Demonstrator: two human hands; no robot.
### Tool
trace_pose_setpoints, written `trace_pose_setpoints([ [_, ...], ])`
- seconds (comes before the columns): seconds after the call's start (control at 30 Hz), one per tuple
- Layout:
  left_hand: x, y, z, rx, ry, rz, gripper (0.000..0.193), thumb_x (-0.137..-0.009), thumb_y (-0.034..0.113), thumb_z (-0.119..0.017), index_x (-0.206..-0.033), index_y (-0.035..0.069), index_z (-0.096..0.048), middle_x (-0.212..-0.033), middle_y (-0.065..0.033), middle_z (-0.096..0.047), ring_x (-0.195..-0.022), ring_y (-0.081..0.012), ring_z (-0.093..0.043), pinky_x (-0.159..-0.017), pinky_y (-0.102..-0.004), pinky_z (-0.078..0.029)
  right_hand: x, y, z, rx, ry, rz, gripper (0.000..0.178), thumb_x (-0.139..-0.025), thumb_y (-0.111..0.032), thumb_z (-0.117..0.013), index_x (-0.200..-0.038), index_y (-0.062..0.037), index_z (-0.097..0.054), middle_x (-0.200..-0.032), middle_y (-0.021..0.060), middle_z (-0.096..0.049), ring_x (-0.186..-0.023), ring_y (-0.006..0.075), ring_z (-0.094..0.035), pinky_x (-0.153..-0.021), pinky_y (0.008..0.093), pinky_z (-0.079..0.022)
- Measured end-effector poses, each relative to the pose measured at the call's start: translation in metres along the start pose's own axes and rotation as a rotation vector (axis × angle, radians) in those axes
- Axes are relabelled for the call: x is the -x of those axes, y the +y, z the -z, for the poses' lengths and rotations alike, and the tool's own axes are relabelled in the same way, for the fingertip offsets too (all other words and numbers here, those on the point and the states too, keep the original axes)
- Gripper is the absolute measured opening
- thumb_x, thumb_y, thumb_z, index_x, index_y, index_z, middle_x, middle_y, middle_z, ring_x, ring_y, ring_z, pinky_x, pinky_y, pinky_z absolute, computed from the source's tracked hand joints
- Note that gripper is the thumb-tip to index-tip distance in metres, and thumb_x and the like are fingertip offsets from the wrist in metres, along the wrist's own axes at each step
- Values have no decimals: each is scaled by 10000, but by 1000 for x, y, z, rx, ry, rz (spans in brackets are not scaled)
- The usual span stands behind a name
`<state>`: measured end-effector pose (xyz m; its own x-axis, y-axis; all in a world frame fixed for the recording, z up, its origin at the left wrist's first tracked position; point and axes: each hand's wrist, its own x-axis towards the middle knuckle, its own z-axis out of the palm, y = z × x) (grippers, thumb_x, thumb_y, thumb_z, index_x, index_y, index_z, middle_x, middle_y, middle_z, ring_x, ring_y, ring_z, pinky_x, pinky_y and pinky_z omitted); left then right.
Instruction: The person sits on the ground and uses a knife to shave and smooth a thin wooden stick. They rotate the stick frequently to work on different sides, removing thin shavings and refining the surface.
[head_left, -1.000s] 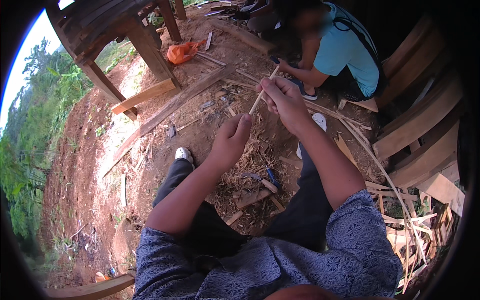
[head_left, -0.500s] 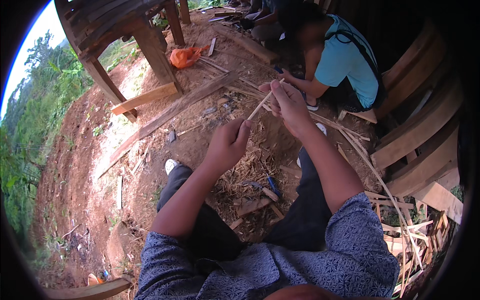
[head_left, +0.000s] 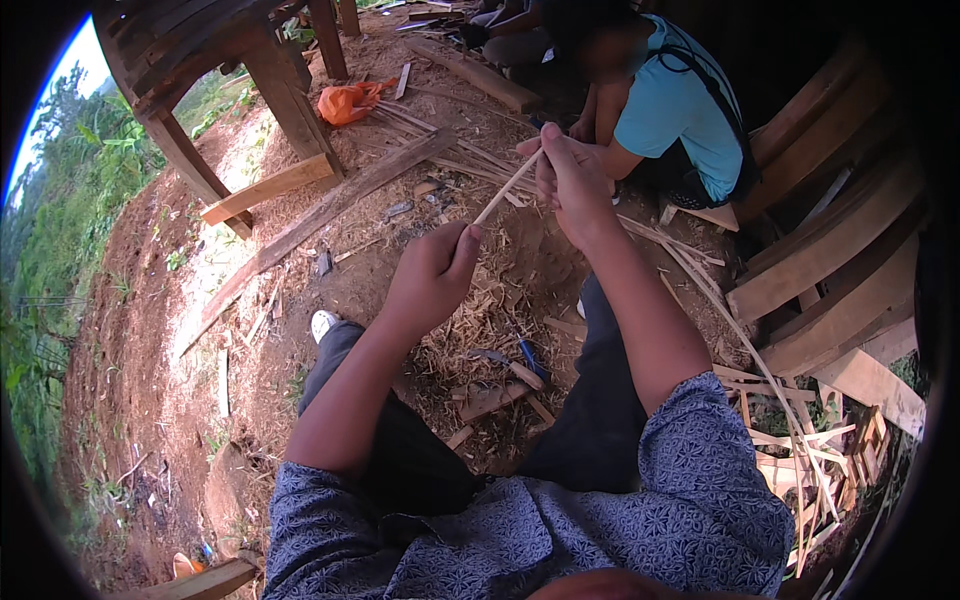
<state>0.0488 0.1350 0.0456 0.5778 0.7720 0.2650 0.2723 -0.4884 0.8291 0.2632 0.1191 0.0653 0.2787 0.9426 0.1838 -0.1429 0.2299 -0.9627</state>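
A thin, pale wooden stick (head_left: 507, 189) slants upward between my two hands, held in the air in front of me. My left hand (head_left: 432, 272) is closed in a fist round its lower end, thumb along the top. At the upper end my right hand (head_left: 574, 185) pinches the stick between thumb and fingers. Below them, on the ground between my legs, a curved-blade knife (head_left: 508, 367) lies beside a blue-handled tool (head_left: 531, 358). Wood shavings (head_left: 490, 300) are scattered around these, and a short wood block (head_left: 493, 396) lies just nearer to me.
A person in a turquoise shirt (head_left: 680, 110) sits ahead on the right. A long plank (head_left: 330, 225) crosses the dirt, near an orange plastic bag (head_left: 347, 103) and a wooden structure (head_left: 285, 95). Curved boards (head_left: 850, 270) and thin strips (head_left: 800, 440) are stacked at my right.
Between my hands a longer stretch of the stick shows now, as they have drawn slightly apart. The whole scene has shifted a little left and up in the view.
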Motion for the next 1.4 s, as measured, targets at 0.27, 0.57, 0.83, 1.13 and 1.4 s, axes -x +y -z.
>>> trace_pose_setpoints([
  [0.27,0,8,-7,24,36,-49,352,-1004,270,-491,-795,-9,-535,-573,-179,-473,-509,-328,-468,-537,-440,-375,2,0,6,-110,-63,-52,523,-1032,-475,-413,-1141,3,-595,-573,-83,-324,-468,27,-299,-445,204,-265],
  [0.57,0,-3,-4,-106,30,-20,346,-992,275,-503,-785,-2,-528,-581,-207,-484,-543,-406,-493,-536,-459,-370,3,-9,18,-126,7,-3,523,-1029,-500,-392,-1124,-32,-603,-585,-57,-400,-460,44,-345,-432,211,-296],
  [0.83,0,5,-3,-175,19,20,329,-985,261,-512,-774,8,-530,-579,-201,-489,-537,-395,-503,-539,-469,-372,1,-10,20,-45,74,8,539,-1023,-515,-395,-1048,-34,-637,-637,-29,-506,-501,48,-433,-460,207,-345],
  [1.13,-1,3,-5,-175,41,8,338,-989,268,-506,-771,9,-520,-569,-194,-497,-528,-401,-508,-530,-475,-374,4,-5,15,204,-100,34,500,-1028,-473,-421,-968,-34,-653,-702,-17,-579,-584,49,-512,-535,204,-424],
  [1.4,-2,3,-7,-114,53,-21,358,-1006,274,-488,-762,13,-507,-542,-177,-472,-490,-371,-490,-511,-454,-364,5,-4,19,190,-70,61,368,-1005,-364,-540,-931,-26,-667,-627,-44,-493,-555,46,-447,-533,209,-386],
])
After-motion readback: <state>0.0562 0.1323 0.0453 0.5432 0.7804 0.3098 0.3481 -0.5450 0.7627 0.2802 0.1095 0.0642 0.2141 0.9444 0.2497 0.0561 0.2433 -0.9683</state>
